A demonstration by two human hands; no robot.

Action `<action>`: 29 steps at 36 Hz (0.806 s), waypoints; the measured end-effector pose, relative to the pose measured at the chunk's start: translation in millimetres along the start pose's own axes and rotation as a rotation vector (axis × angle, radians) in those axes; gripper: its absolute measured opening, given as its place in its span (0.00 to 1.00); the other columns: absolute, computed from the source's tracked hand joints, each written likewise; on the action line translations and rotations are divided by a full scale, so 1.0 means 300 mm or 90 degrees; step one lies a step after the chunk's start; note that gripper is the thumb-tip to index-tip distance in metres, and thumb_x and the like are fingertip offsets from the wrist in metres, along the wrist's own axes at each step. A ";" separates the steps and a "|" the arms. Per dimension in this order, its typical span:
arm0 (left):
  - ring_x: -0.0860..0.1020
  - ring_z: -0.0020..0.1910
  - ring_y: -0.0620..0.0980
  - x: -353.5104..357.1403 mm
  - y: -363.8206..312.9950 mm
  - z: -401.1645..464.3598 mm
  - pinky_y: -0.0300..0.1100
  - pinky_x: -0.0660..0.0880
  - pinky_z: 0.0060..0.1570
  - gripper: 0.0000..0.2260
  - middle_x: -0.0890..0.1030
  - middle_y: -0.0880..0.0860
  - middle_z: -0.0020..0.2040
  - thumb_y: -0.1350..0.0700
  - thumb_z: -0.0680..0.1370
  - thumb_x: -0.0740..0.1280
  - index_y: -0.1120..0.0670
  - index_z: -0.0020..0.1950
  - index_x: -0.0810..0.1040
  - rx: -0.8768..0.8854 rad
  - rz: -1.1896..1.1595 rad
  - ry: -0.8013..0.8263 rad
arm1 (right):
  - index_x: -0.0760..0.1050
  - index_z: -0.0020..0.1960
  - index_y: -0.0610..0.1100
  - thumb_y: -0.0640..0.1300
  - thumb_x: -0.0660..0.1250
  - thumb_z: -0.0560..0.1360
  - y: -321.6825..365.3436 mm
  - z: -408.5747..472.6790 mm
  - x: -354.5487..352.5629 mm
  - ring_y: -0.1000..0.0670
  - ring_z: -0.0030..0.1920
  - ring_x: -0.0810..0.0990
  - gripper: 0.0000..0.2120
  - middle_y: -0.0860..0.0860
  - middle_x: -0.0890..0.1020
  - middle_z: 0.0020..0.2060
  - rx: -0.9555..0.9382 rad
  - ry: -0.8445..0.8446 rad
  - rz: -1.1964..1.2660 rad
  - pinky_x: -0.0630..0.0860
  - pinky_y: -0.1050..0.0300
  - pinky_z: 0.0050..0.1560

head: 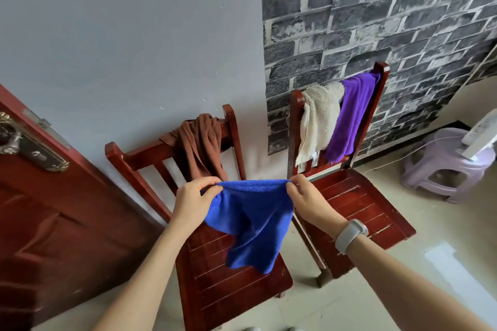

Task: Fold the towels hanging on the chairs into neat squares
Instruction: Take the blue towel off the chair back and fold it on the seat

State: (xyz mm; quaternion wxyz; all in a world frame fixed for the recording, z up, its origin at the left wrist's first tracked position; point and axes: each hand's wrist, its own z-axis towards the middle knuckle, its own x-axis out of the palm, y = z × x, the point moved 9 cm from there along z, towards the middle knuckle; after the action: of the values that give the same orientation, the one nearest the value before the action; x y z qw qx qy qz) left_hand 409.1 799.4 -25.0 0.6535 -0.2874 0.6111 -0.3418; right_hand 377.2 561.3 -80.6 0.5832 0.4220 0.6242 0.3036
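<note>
A blue towel (252, 220) hangs between two hands at the centre of the view, over the front of the left chair (215, 271). It is soft, fine-piled microfibre cloth. Its top edge runs level from 9 to 3 o'clock, stretched between the hands and sagging a little, while the body droops toward 6 o'clock in loose folds — the lowest corner lies on the slatted seat.

The left hand (195, 197) pinches the towel's left top corner, with the fingers curled over the edge. The right hand (306, 197) pinches the right top corner between thumb and fingertips. The hands are held apart by the width of the cloth. A pale smooth wristband (349, 235) circles the right wrist.

Both chairs are glossy red-brown wood with slatted seats and backs. On the left chair's top rail, at about 11 o'clock from the hands, a brown towel (201, 146) hangs bunched in rope-like folds. On the right chair (357, 201), at 1 o'clock, a cream towel (317, 118) of coarse looped terry hangs next to a smooth purple towel (352, 113); both hang long-axis downward.

At 3 o'clock stands a round lilac plastic stool (441, 169). A dark red panelled door (53, 217) fills the 9 o'clock side. Behind the right chair is grey brick-pattern wallpaper (376, 8).
</note>
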 end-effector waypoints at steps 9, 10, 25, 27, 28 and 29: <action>0.76 0.44 0.44 0.004 -0.056 0.006 0.33 0.69 0.48 0.07 0.79 0.45 0.43 0.64 0.74 0.67 0.58 0.50 0.81 0.023 -0.011 -0.042 | 0.74 0.56 0.39 0.41 0.62 0.77 -0.044 -0.089 0.123 0.54 0.39 0.77 0.09 0.47 0.79 0.41 0.099 0.280 0.158 0.72 0.65 0.36; 0.76 0.44 0.43 0.003 -0.060 0.006 0.30 0.69 0.46 0.06 0.79 0.45 0.42 0.64 0.74 0.67 0.58 0.50 0.81 0.025 -0.015 -0.050 | 0.75 0.53 0.36 0.39 0.62 0.77 -0.045 -0.104 0.140 0.54 0.37 0.75 0.09 0.46 0.77 0.39 0.092 0.308 0.132 0.71 0.64 0.37; 0.80 0.44 0.48 0.115 -0.173 -0.069 0.30 0.73 0.45 0.12 0.84 0.56 0.45 0.60 0.73 0.70 0.57 0.57 0.80 0.155 -0.001 0.070 | 0.73 0.40 0.44 0.38 0.66 0.74 0.230 -0.069 0.051 0.54 0.35 0.73 0.05 0.50 0.74 0.34 -0.185 0.004 0.030 0.69 0.67 0.38; 0.80 0.44 0.46 0.072 -0.186 -0.059 0.24 0.69 0.45 0.07 0.84 0.54 0.44 0.63 0.73 0.69 0.61 0.50 0.82 0.161 -0.024 -0.007 | 0.77 0.45 0.40 0.37 0.62 0.77 0.202 -0.077 0.059 0.52 0.40 0.77 0.05 0.45 0.79 0.39 -0.133 0.045 0.157 0.74 0.61 0.44; 0.79 0.44 0.45 0.061 -0.184 -0.054 0.22 0.68 0.46 0.07 0.83 0.53 0.44 0.65 0.73 0.69 0.61 0.49 0.82 0.154 -0.038 -0.019 | 0.77 0.47 0.38 0.36 0.59 0.77 0.173 -0.080 0.062 0.51 0.41 0.78 0.08 0.44 0.80 0.40 -0.087 0.051 0.238 0.76 0.60 0.44; 0.79 0.45 0.44 0.056 -0.179 -0.051 0.22 0.68 0.47 0.06 0.82 0.51 0.45 0.65 0.73 0.69 0.62 0.49 0.82 0.144 -0.052 -0.019 | 0.77 0.47 0.38 0.35 0.58 0.78 0.141 -0.082 0.064 0.50 0.40 0.78 0.09 0.45 0.80 0.38 -0.045 0.043 0.292 0.77 0.61 0.43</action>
State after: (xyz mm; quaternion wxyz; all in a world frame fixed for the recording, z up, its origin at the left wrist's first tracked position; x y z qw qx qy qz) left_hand 389.1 754.5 6.0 0.6762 -0.2416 0.5467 -0.4306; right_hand 361.0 600.4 -49.4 0.4923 0.5217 0.5203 0.4635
